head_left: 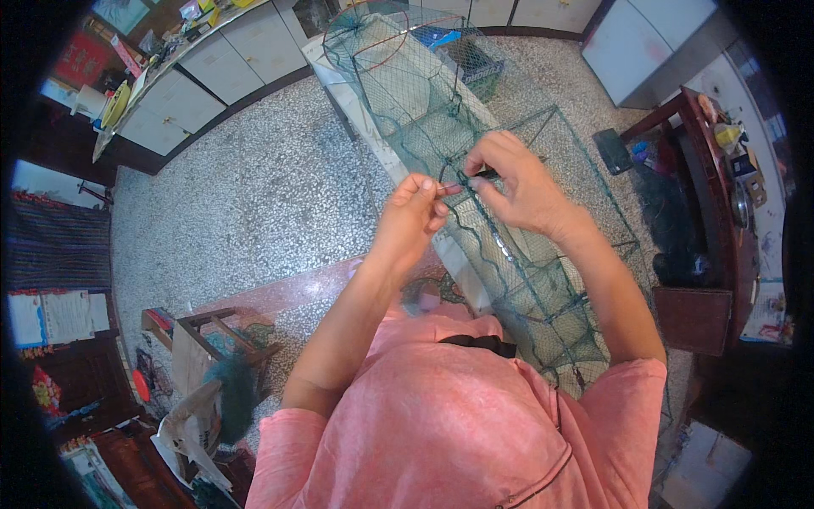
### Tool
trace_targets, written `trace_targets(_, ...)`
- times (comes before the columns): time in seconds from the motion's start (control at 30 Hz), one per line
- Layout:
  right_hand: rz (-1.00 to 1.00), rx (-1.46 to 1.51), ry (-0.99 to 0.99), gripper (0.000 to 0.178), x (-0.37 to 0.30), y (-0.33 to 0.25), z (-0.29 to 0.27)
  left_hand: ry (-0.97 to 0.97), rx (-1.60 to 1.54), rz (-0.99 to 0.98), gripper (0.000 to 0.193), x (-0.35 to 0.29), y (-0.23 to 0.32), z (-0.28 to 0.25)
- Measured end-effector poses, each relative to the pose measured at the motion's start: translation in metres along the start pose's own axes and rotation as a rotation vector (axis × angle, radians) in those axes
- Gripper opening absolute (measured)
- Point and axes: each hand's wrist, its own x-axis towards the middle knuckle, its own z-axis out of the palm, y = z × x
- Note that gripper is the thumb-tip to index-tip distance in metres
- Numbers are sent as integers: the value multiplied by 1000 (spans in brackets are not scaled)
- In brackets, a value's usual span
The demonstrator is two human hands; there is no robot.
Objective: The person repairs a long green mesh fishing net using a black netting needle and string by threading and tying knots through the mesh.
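Note:
A long green mesh net trap (432, 131) with thin frames stretches from the far middle toward my right side, over a pale, long support (462, 267). Above its near-middle part, both hands are close together. My left hand (410, 214) is closed in a pinch at the net's left edge, on something thin and too small to name. Just to its right, my right hand (524, 185) pinches a dark cord (486, 174) at the trap's frame. Fingers partly hide the spot where the two hands meet.
Cabinets (216, 72) with a cluttered top line the far left. A green basket (485, 85) stands behind the trap. To the right is a dark red wooden table (716, 170) with items on it. A wooden stool (199, 343) and bundled netting (229, 394) are at lower left.

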Motion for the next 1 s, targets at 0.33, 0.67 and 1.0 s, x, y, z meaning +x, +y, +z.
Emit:
trace_targets(0.33,-176,-182,122,11,6,-30,29,19,192,211,6,-7,-7,10)
trace_targets(0.67,-136,1051,309,18,41,-111,-84,-20,1018,679,18,-13,8,29)
trace_targets(1.0,-117,-203,168,12,21,-48,-67,-22,283,303,13,0,47,13)
